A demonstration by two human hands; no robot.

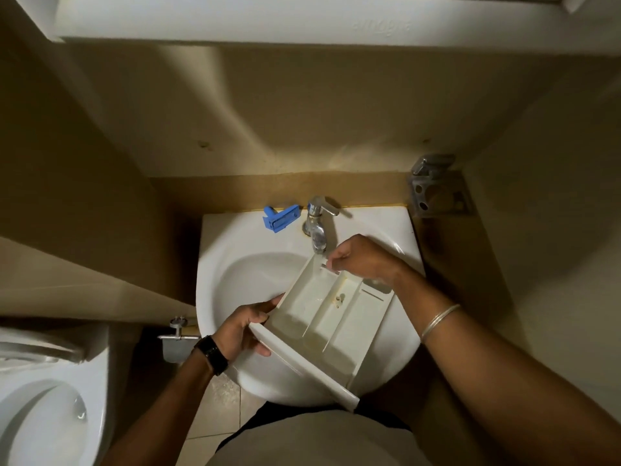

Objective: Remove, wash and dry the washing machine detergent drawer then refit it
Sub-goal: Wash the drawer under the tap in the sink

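The white detergent drawer [331,317] is held over the white sink [242,274], its back end under the chrome tap [317,227] and its long front panel toward me. Its compartments face up and look stained yellowish. My left hand [247,326] grips the drawer's left front corner, thumb on the front panel. My right hand [361,260] holds the drawer's back end, fingers curled over the rear wall. A blue plastic insert [280,218] lies on the sink's back ledge, left of the tap. I cannot tell whether water runs.
A toilet [43,408] stands at the lower left. A metal holder [437,190] is fixed to the wall at the sink's back right. A small metal fitting [178,332] sticks out left of the basin. Beige walls close in on both sides, with tiled floor below.
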